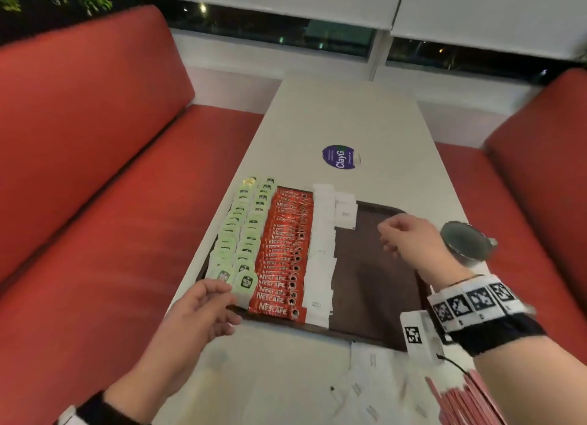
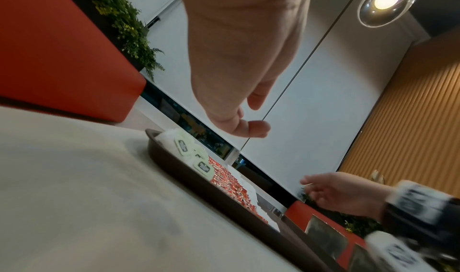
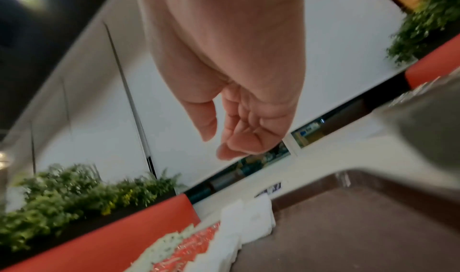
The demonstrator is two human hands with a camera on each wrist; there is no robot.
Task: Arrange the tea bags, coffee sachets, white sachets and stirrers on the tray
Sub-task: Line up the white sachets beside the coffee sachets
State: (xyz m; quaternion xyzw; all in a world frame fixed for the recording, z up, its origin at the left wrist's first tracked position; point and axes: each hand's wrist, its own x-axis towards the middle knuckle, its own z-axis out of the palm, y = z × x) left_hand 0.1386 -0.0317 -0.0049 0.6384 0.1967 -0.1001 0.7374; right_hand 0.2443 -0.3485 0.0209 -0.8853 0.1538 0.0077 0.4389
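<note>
From the head view, a brown tray (image 1: 374, 265) sits on the white surface (image 1: 343, 116). On it lie green tea bags (image 1: 241, 234), red coffee sachets (image 1: 282, 259) and white sachets (image 1: 320, 250) in rows. Pink stirrers (image 1: 467, 402) lie off the tray. The left hand (image 1: 197, 313) rests loose by the tray's near corner. The right hand (image 1: 409, 237) hangs over the bare part, fingers loosely bent, holding nothing.

The left wrist view shows the left hand (image 2: 234, 91) above the tray, holding nothing.

The right wrist view shows the right hand (image 3: 239, 103) holding nothing.
</note>
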